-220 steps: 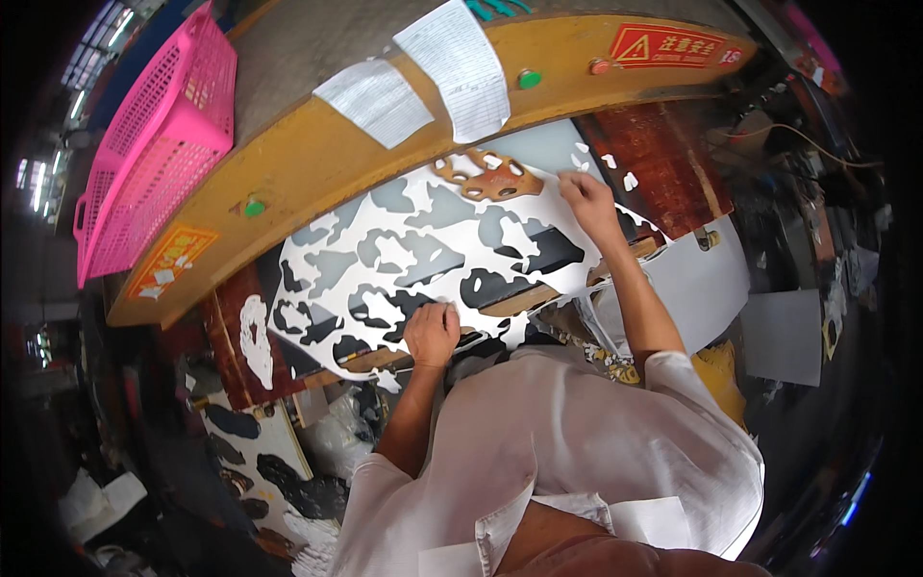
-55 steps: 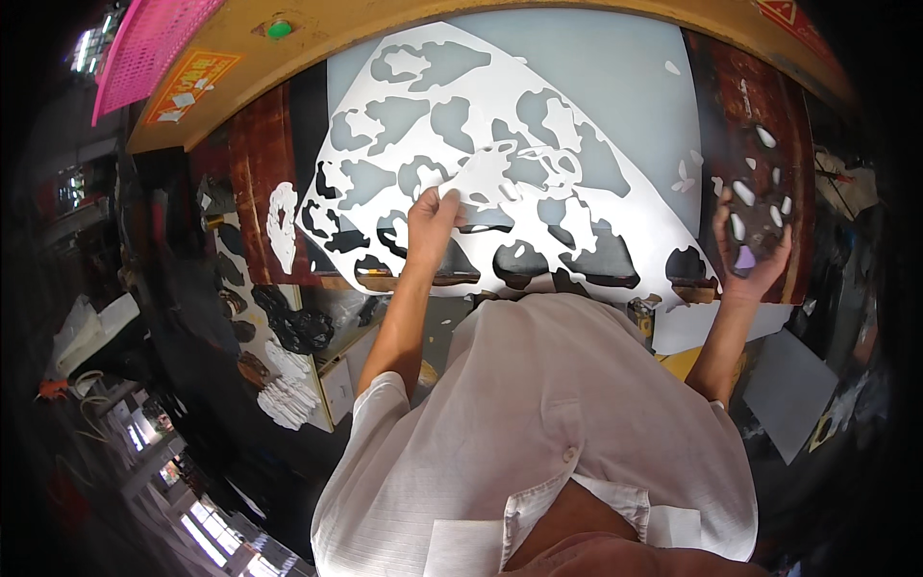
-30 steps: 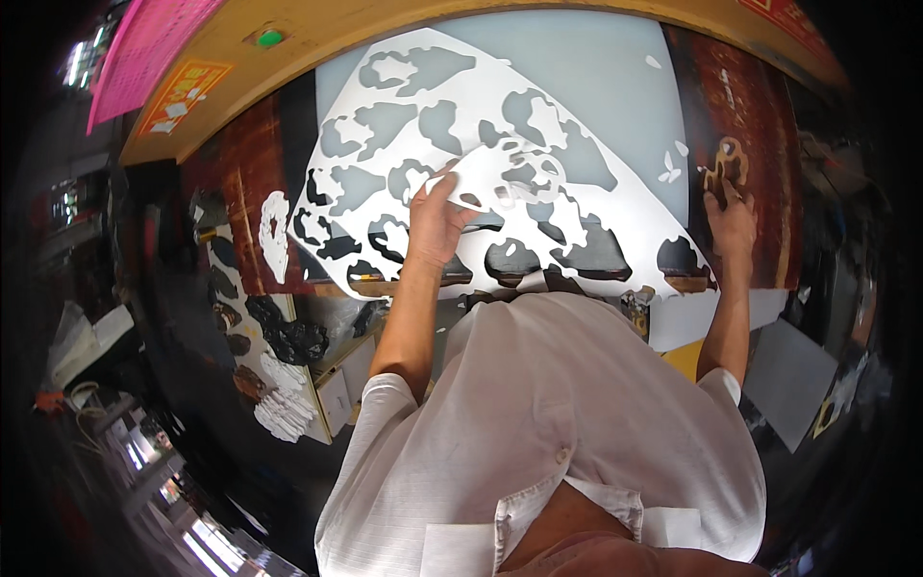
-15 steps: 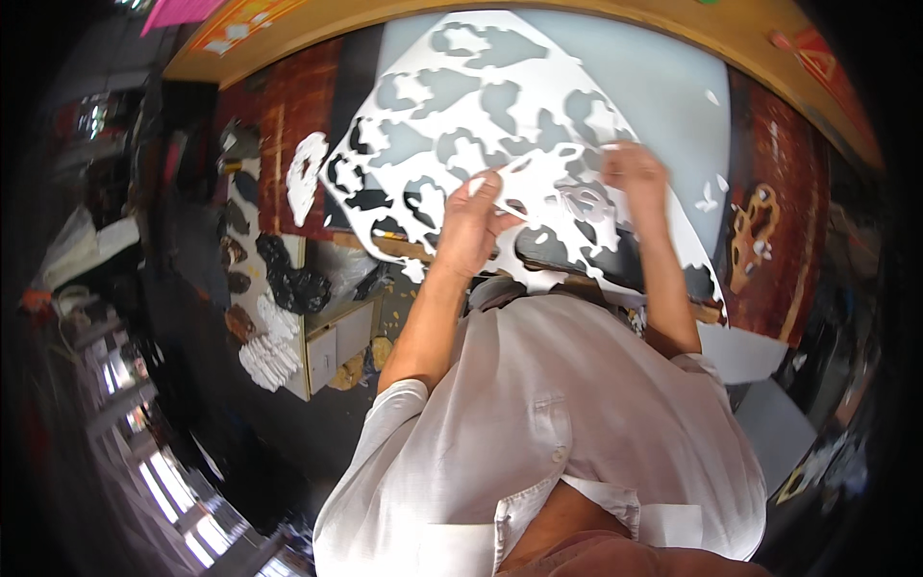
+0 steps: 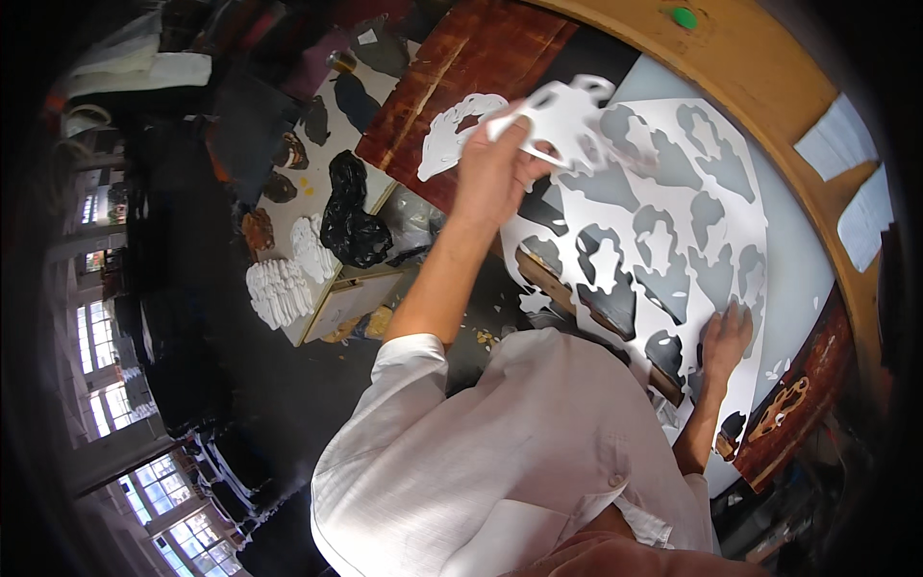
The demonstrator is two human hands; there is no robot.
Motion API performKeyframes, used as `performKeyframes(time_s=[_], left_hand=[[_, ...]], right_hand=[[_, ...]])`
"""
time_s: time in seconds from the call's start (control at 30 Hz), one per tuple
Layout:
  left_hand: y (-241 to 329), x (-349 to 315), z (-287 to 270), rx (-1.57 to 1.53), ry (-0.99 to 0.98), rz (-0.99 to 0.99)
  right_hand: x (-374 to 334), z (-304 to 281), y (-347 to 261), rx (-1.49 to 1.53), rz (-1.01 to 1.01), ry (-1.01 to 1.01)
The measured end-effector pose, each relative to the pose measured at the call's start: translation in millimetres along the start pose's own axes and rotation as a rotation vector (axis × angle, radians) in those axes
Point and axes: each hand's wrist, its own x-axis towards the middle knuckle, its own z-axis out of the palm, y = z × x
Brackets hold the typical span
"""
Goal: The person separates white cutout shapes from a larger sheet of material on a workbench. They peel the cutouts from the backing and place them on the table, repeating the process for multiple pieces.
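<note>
My left hand [image 5: 492, 178] is raised at the near left of the work surface. Its thumb and fingers pinch a white cut piece [image 5: 565, 120] with several holes, shaped somewhat like a shoe upper; its right end is blurred by motion. Below and to the right lies a large white sheet [image 5: 736, 219], punched through with many similar openings that show grey underneath. On the sheet's right part rests my right hand [image 5: 724, 341], fingers spread and nothing held. Just beyond the left hand, a small pile of white cut pieces [image 5: 440, 146] sits on a dark red board [image 5: 433, 72].
A side table at left carries stacked white pieces [image 5: 277, 291], a black plastic bundle [image 5: 351, 216] and dark flat pieces [image 5: 356, 101]. A yellowish-brown beam [image 5: 779, 67] curves along the far edge. Near the right end lies a brown holed shape [image 5: 784, 404].
My left hand has carried the white piece up and left, off the sheet toward the pile. My right hand has come down flat onto the sheet. The view has turned left.
</note>
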Motion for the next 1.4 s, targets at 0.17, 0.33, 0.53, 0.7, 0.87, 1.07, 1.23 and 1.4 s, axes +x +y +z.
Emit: performKeyframes(time_s=[0.17, 0.33, 0.53, 0.7, 0.87, 1.07, 1.23, 1.4], left_hand=[[-4, 51, -150, 0.078, 0.502, 0.028], [-27, 43, -254, 1.129, 0.741, 0.173], [-32, 44, -259, 1.7, 0.449, 0.309], [-23, 72, -257, 1.729, 0.537, -0.179], [-20, 90, -277, 1.432, 0.496, -0.387], [1, 92, -270, 0.759, 0.235, -0.103], [30, 86, -255, 1.084, 0.102, 0.304], [10, 82, -262, 1.318, 0.083, 0.162]], right_hand=[[3, 1, -2, -0.036, 0.02, -0.012], [2, 5, -3, 0.018, 0.082, -0.021], [5, 7, -5, 0.031, 0.12, -0.033], [5, 12, -6, 0.025, 0.121, 0.0], [4, 20, -6, -0.038, 0.066, 0.04], [8, 22, -2, -0.039, 0.084, 0.028], [11, 21, -1, -0.043, 0.115, 0.003], [13, 23, -3, 0.022, 0.201, 0.013]])
